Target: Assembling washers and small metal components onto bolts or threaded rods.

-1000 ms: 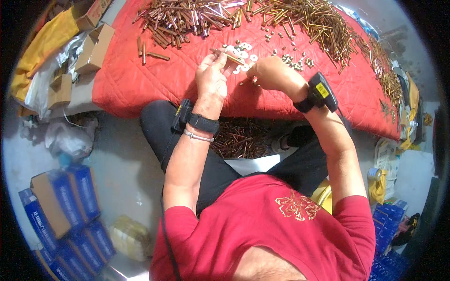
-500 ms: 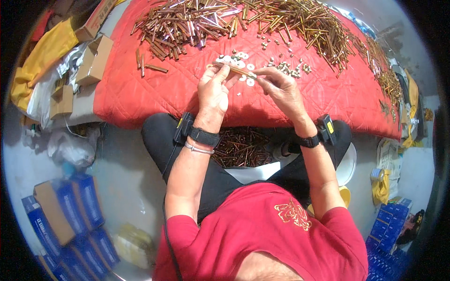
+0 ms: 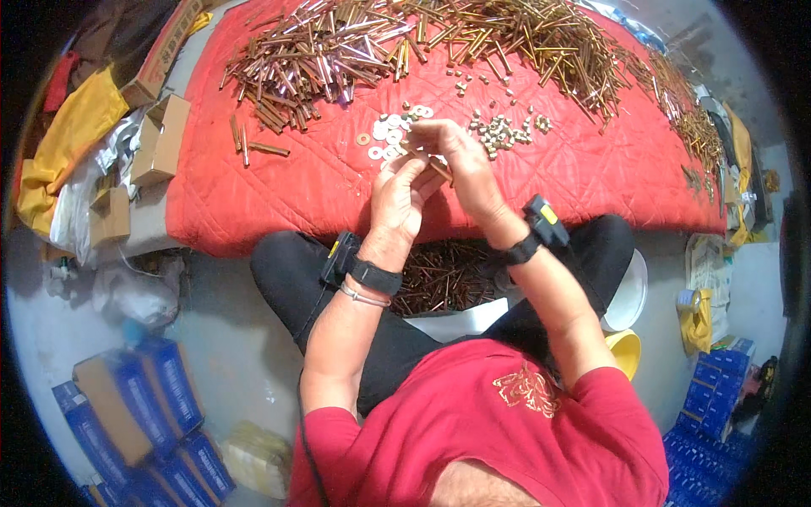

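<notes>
My left hand is closed round a thin copper-coloured tube, whose end shows between the two hands. Arched over it from the right is my right hand, its fingers bent toward the left fingertips. What lies between those right fingertips is hidden. Just beyond the hands, white ring washers are spread on a red quilted cover, with one orange-brown washer at their left. Small metal nut-like pieces form a loose heap beyond the right hand.
Piles of copper-coloured tubes and brass-coloured tubes cover the far side. More tubes sit low between my legs. Open cardboard boxes stand at the left, blue boxes on the floor, and a yellow bucket by my right leg.
My right hand has moved left from the tube's right end to arch over my left hand. The left hand has come slightly nearer, and the tube is now mostly covered.
</notes>
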`<control>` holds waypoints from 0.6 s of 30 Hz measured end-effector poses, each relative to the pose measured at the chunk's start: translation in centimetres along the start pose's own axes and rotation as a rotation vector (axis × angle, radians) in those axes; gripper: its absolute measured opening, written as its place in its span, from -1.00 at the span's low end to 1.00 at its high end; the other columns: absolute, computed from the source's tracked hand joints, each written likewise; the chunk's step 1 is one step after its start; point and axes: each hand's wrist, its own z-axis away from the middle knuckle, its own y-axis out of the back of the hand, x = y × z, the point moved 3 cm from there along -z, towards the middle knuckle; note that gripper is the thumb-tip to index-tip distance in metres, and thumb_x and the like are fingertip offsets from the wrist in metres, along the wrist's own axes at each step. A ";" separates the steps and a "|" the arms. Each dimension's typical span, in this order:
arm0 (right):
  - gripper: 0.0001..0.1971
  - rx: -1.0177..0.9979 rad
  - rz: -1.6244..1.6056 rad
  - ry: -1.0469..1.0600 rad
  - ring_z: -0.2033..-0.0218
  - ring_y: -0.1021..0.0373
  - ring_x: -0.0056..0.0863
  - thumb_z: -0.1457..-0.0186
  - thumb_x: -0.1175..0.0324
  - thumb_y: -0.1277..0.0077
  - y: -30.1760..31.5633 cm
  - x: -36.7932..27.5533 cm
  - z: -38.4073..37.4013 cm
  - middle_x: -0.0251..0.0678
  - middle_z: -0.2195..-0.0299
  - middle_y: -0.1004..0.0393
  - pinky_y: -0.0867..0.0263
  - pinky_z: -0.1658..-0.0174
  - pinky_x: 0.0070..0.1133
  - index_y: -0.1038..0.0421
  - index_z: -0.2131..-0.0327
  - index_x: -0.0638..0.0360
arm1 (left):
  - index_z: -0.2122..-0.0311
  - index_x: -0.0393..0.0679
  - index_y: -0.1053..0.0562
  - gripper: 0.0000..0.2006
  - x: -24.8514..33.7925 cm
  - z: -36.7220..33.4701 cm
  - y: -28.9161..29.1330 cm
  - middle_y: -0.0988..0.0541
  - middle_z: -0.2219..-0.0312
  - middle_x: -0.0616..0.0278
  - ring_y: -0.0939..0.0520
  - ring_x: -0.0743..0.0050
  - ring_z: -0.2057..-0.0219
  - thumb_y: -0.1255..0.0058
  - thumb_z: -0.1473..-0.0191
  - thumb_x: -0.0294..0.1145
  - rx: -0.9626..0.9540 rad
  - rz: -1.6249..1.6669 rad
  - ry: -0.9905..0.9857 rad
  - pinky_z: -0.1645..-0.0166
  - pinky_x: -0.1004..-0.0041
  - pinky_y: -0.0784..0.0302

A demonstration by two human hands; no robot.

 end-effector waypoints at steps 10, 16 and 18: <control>-0.79 0.195 1.421 0.109 0.34 -0.39 -0.15 0.07 0.29 -0.03 9.9 2.9 -10.6 -0.11 0.39 -0.42 -0.30 0.28 -0.33 -0.39 0.37 0.20 | 0.21 -0.33 -0.41 -0.72 1.3 -0.8 0.7 -0.42 0.57 0.34 -0.22 0.77 0.73 0.12 -0.13 -0.29 0.075 0.076 0.061 0.68 0.71 -0.09; -0.84 0.130 1.321 0.324 0.38 -0.40 -0.28 0.05 0.39 -0.03 8.6 1.9 -8.6 -0.21 0.42 -0.44 -0.31 0.28 -0.46 -0.39 0.35 0.20 | 0.23 -0.28 -0.42 -0.78 1.7 -0.5 0.5 -0.45 0.57 0.34 -0.22 0.81 0.76 0.08 -0.12 -0.34 0.024 0.008 0.075 0.73 0.75 -0.07; -0.81 -0.008 0.672 -0.037 0.41 -0.41 -0.51 -0.01 0.43 0.00 7.6 0.9 -6.1 -0.32 0.42 -0.47 -0.32 0.30 -0.59 -0.39 0.26 0.24 | 0.23 -0.28 -0.43 -0.79 1.8 -0.3 -0.3 -0.46 0.57 0.33 -0.22 0.83 0.77 0.08 -0.11 -0.36 -0.019 -0.016 0.086 0.74 0.77 -0.06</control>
